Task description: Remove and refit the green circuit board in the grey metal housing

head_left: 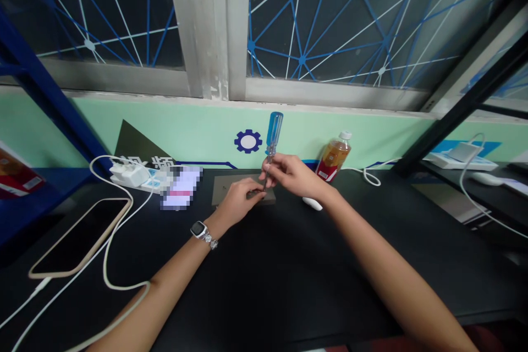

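A screwdriver (274, 131) with a clear blue handle stands nearly upright, its tip down at a flat grey-brown plate (223, 188). My right hand (291, 172) is closed around its metal shaft, below the handle. Close to the tip, my left hand (239, 198) rests over the plate with thumb and finger pinched together. Whatever lies between those fingertips is too small or hidden to name. A watch (199, 229) and a bracelet are on my left wrist. Behind my right wrist lies a small white object (312, 203), partly covered.
A phone (82, 236) with a charging cable lies at left, near a white power strip (144, 176) and a blurred-out screen (182, 188). One loose cable crosses my left forearm. A drink bottle (334, 155) stands by the wall at right. Shelf frames flank the black desk (264, 286).
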{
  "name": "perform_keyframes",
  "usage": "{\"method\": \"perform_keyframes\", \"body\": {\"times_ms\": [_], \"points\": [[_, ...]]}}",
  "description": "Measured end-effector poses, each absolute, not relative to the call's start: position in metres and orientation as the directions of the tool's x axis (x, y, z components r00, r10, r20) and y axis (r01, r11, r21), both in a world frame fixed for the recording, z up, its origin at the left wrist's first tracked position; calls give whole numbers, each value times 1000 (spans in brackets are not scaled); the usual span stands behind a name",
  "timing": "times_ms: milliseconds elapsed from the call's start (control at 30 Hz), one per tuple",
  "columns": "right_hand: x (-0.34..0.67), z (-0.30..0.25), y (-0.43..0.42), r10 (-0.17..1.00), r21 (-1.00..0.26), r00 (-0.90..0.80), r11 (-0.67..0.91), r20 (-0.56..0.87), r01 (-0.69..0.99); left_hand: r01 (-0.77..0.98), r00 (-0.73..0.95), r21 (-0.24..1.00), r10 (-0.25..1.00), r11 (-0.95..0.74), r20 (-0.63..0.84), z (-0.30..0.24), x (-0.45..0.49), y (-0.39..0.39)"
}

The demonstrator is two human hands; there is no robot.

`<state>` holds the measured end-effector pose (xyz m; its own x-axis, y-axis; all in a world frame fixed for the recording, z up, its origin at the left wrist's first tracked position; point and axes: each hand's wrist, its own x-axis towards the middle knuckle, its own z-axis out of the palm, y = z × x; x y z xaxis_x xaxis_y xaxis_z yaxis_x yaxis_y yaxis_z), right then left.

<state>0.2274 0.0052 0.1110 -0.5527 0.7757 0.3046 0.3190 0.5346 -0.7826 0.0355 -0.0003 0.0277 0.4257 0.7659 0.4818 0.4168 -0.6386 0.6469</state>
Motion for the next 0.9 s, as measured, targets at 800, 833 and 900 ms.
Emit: {"method": "perform_keyframes", "body": {"times_ms": [800, 833, 900], "points": [[231, 100, 10, 806, -832, -517, 479, 289, 281, 488, 377, 617, 787, -617, 489, 12, 37, -1], [230, 99, 10, 812, -829, -501, 482, 300, 284, 482, 367, 628, 791, -611, 489, 13, 38, -2], [227, 97, 9, 828, -818, -457, 489, 325, 302, 451, 331, 668, 806, -592, 492, 14, 41, -3]]}}
